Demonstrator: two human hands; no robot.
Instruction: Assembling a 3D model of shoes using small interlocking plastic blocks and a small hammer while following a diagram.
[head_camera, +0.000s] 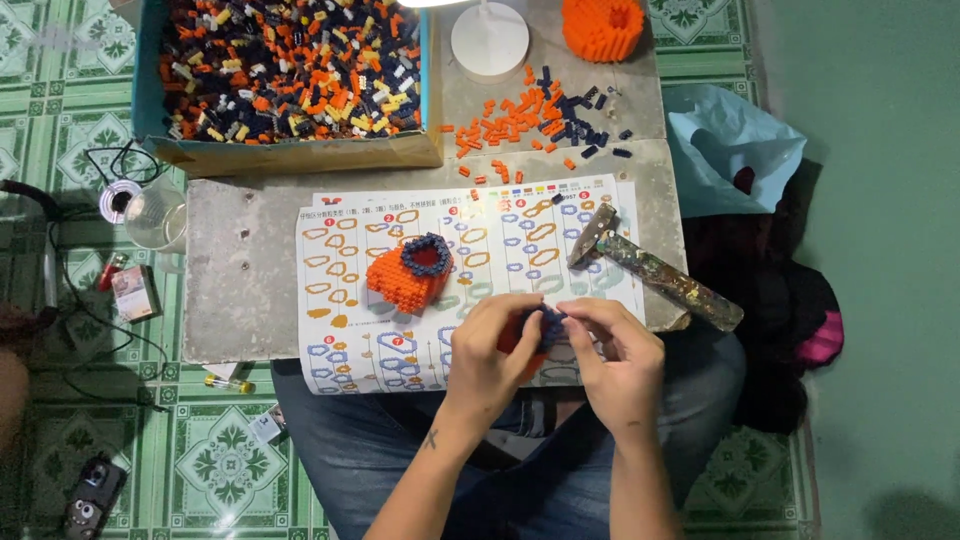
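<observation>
My left hand (492, 345) and my right hand (612, 350) meet over the near edge of a printed instruction sheet (480, 240). Together they pinch a small brick piece (546, 326) made of dark blue bricks, with some orange showing under the left fingers. Just left of my hands, an orange brick model with a dark blue ring on top (411, 272) lies on the sheet, apart from both hands.
A box of mixed loose bricks (290, 70) stands at the back left. Loose orange and blue bricks (540, 115), a white lamp base (490, 42) and an orange brick build (602, 28) lie behind. A hammer (650, 270) rests at right on the grey slab (240, 270).
</observation>
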